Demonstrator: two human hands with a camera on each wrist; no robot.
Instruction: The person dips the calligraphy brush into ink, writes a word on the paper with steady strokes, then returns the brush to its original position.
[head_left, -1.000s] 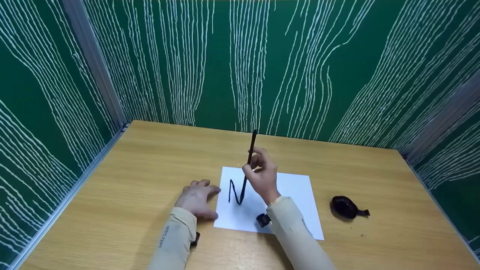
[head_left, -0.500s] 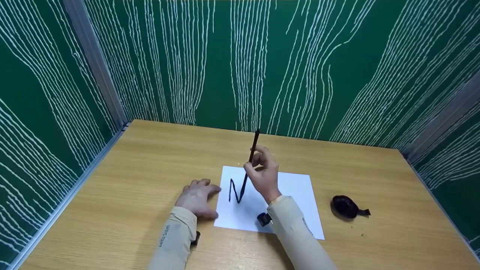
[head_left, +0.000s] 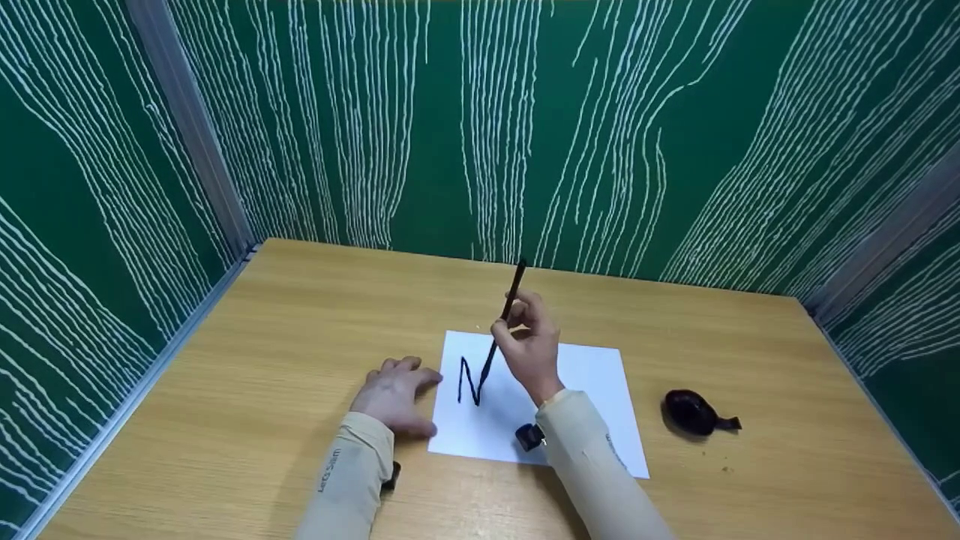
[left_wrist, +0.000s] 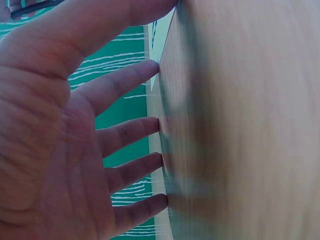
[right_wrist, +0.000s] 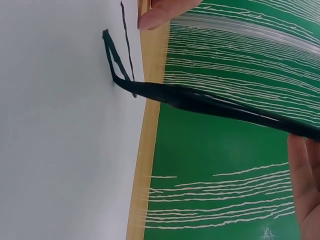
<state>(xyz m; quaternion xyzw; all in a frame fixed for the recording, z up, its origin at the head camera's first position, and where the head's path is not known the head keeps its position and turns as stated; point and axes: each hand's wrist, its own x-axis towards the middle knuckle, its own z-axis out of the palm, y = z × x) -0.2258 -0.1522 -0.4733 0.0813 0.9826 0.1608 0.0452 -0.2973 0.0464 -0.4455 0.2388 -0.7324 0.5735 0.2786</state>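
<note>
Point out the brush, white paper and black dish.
Brush [right_wrist: 200, 102]: right wrist view, thick part behind the bent tip.
White paper [head_left: 592, 375]: head view, bare area toward the right edge.
Black dish [head_left: 697, 429]: head view, near side.

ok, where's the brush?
Head view, near centre: the brush is in the right hand, tip down on the left half of the paper, at the black mark's right end.

Pale wood-grained table under the left hand and reaching past the right hand. Beyond both hands, green back wall streaked with wavy white lines. Well left of the left hand, a grey post; well right of the right hand, a second post and, nearer, small specks on the table.
</note>
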